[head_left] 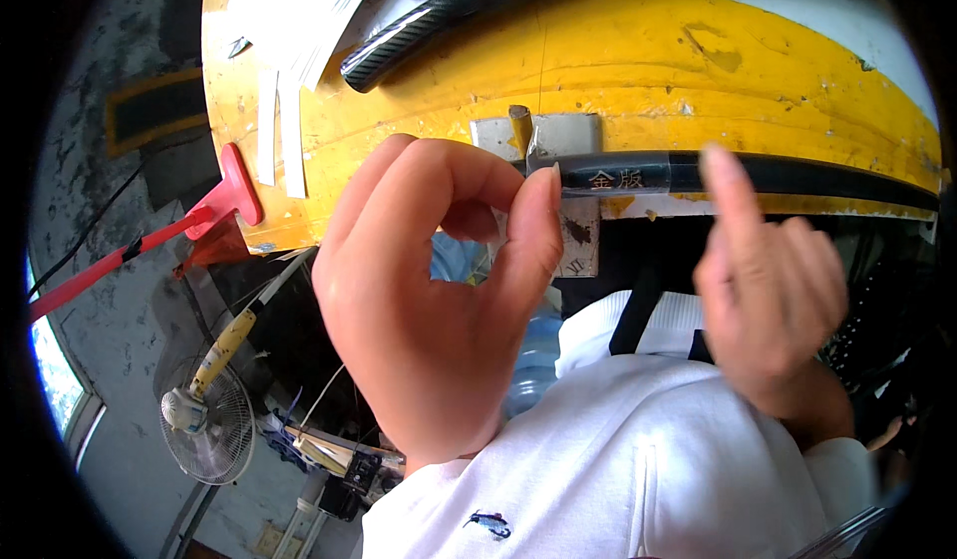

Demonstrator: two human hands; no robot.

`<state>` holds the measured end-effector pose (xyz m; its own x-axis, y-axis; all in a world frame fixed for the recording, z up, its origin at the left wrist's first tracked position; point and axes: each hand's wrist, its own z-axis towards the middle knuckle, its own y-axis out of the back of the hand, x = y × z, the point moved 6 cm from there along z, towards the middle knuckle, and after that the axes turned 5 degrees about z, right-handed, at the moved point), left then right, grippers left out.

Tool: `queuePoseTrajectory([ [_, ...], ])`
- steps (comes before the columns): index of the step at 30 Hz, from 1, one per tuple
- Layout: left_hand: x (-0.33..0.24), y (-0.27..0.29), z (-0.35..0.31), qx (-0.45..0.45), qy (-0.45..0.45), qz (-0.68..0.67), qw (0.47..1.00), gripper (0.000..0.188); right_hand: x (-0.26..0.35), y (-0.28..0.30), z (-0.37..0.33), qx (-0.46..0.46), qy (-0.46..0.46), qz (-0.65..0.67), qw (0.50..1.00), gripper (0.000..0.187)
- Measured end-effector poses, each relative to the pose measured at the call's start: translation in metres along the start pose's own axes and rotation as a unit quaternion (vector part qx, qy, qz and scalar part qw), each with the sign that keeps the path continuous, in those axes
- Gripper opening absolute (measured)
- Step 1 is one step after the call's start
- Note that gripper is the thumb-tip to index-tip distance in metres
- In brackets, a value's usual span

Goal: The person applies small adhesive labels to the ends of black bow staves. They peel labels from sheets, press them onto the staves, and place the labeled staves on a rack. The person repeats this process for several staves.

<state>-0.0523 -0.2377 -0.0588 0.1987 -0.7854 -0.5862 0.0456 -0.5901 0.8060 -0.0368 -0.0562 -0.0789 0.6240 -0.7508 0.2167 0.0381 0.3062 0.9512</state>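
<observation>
A slim black pole (797, 174) lies along the near edge of the yellow tabletop, curving away to the right. Clear film (648, 178) with printed characters covers part of it near its left end. My left hand (429, 240) is closed there, thumb and index finger pinching the pole's filmed end; the fingertips hide the very end. My right hand (768, 290) is beside the pole's near side, slightly blurred, its index finger stretched up across the pole and the other fingers loosely curled. I see nothing in it; whether the finger touches the pole I cannot tell.
A grey metal bracket (578, 132) with an upright peg (519, 128) is at the table edge. Behind lies a thicker black patterned tube (419, 42). White paper strips (290, 140) and a red-handled tool (234, 188) are at left. A fan (207, 424) stands below.
</observation>
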Motion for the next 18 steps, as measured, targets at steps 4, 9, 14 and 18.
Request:
queuePoseTrajectory([
  [4, 0.001, 0.002, -0.007, -0.019, 0.015, -0.029, 0.999, 0.016, -0.025, 0.018, 0.002, -0.072, 0.033, -0.051, 0.996, 0.042],
  [9, -0.016, 0.016, -0.018, -0.093, -0.087, -0.050, 0.991, 0.017, -0.028, 0.045, -0.001, -0.123, 0.057, -0.068, 0.988, 0.037],
  [14, -0.036, 0.033, -0.050, -0.022, -0.049, -0.189, 0.981, 0.018, -0.022, 0.094, -0.016, -0.104, 0.055, -0.075, 0.990, 0.036],
  [18, -0.061, 0.024, -0.061, 0.197, -0.047, -0.329, 0.922, 0.037, -0.030, 0.120, -0.033, -0.135, 0.052, -0.089, 0.985, 0.036],
])
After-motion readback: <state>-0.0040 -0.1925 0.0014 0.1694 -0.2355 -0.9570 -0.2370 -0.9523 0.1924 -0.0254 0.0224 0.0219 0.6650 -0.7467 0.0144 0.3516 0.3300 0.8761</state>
